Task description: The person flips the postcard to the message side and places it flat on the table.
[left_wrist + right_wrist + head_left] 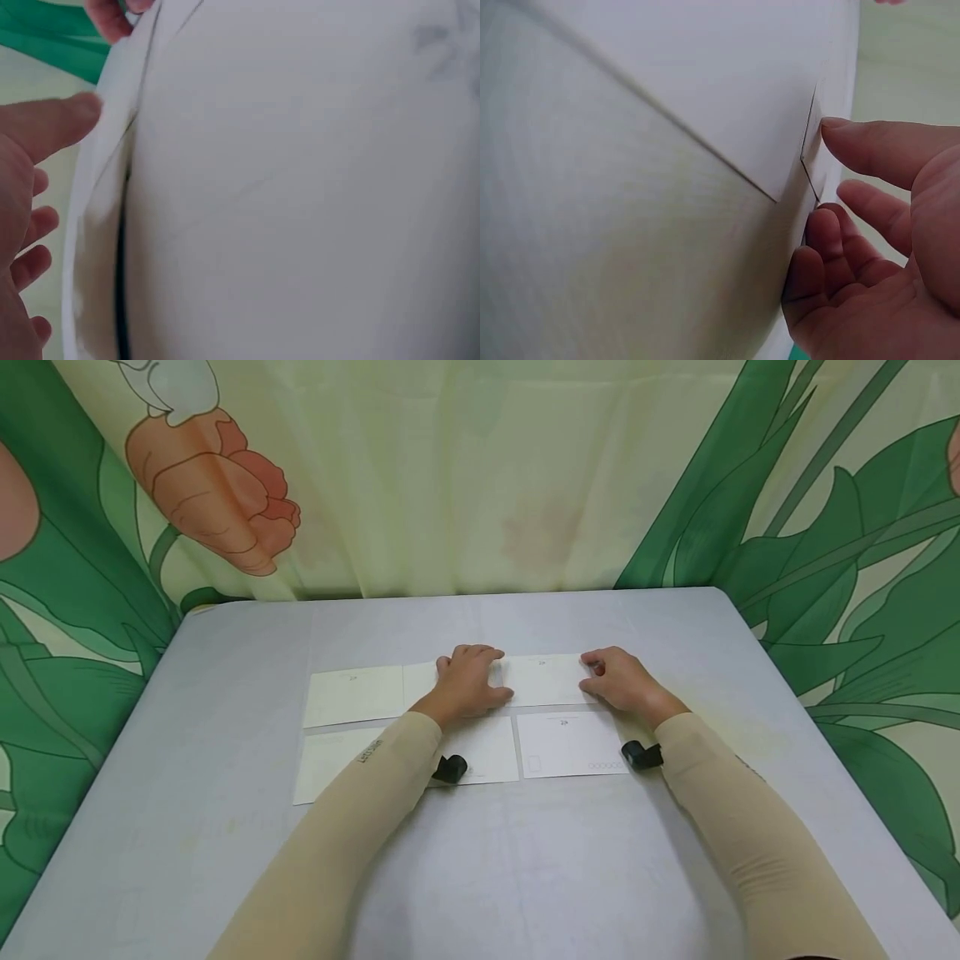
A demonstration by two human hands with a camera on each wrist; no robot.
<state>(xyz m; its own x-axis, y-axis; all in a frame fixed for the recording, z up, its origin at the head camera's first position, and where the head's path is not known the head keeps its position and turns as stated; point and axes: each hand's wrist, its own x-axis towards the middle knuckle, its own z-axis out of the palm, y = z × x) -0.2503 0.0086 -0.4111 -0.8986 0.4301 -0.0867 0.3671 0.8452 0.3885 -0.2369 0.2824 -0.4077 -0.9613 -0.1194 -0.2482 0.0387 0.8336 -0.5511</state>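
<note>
Several white postcard-like cards lie flat in two rows, some bearing a small printed mark. My left hand (468, 683) is over the back middle card (417, 683), its thumb and fingers spread at the left edge of the back right card (543, 681). At that card's right edge is my right hand (624, 681), thumb and index finger apart. In the right wrist view the right thumb (847, 139) touches near the card edge, the other fingers loosely bent beside it. The left thumb (79, 116) shows straight in the left wrist view.
In the front row are a left card (322, 768), a middle card (483, 747) partly behind the left sleeve, and a right card (573, 743) with a row of small circles. The back left card (356, 697) lies on the white-covered table (450, 877). A printed curtain (450, 477) hangs behind.
</note>
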